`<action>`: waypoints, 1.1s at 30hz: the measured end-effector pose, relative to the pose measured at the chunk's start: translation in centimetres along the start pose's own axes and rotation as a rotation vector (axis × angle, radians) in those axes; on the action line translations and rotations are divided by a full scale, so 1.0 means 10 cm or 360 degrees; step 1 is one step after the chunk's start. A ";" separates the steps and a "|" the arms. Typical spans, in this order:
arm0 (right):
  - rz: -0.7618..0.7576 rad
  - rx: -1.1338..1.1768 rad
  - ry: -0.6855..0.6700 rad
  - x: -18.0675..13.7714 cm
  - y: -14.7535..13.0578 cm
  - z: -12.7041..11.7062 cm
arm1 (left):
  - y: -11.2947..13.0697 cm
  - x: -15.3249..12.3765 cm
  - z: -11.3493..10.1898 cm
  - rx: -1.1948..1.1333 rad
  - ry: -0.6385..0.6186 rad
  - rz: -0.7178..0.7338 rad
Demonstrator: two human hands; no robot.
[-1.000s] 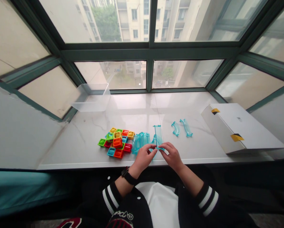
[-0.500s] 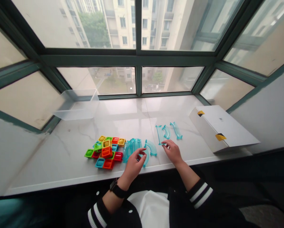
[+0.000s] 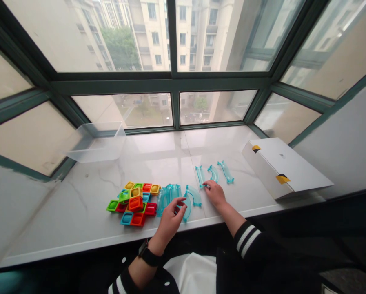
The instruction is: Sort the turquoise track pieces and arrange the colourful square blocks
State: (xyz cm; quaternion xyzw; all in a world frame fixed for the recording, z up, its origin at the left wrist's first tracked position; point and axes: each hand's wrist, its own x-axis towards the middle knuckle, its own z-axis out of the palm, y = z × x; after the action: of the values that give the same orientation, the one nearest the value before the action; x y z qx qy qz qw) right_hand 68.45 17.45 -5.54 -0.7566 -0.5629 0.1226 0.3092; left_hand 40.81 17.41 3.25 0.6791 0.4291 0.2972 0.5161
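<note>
My right hand has its fingertips closed on the near end of a straight, see-through blue track piece, which lies flat on the white sill. Just right of it lie a curved blue track piece and another long one. My left hand hovers over the near side of the blue pieces, thumb and fingers apart, nothing visible in it. Beside its fingers are a curved track piece and a second curve, partly hidden. A stack of blue track pieces stands behind it.
Left of the stack is a pile of coloured blocks in red, green, yellow and blue. A clear plastic bin stands at the back left. On the right is a white box with yellow-black tabs. Window frames border the marble-look sill.
The straight track piece, tilted on its edge before, now lies flat with my right fingers at its near end. My left hand stays in about the same place. The view has shifted slightly.
</note>
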 end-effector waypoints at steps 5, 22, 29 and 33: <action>0.0013 -0.0066 0.0011 0.02 -0.02 0.04 | 0.03 0.00 0.00 -0.0006 -0.0002 0.0014; -0.0054 -0.0337 0.0173 -0.25 -0.13 0.20 | -0.10 0.00 -0.08 -0.0072 -0.0011 0.0004; -0.0095 -0.0332 0.0191 -0.26 -0.12 0.21 | -0.10 -0.01 -0.07 -0.0085 -0.0020 -0.0016; -0.0096 -0.0330 0.0178 -0.27 -0.14 0.19 | -0.12 -0.01 -0.07 -0.0073 -0.0018 -0.0010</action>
State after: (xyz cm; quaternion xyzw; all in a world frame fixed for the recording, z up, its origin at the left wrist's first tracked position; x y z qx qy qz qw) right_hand 65.47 15.85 -6.61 -0.7728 -0.5771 0.0121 0.2638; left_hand 39.82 17.76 2.33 0.6675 0.4213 0.3015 0.5348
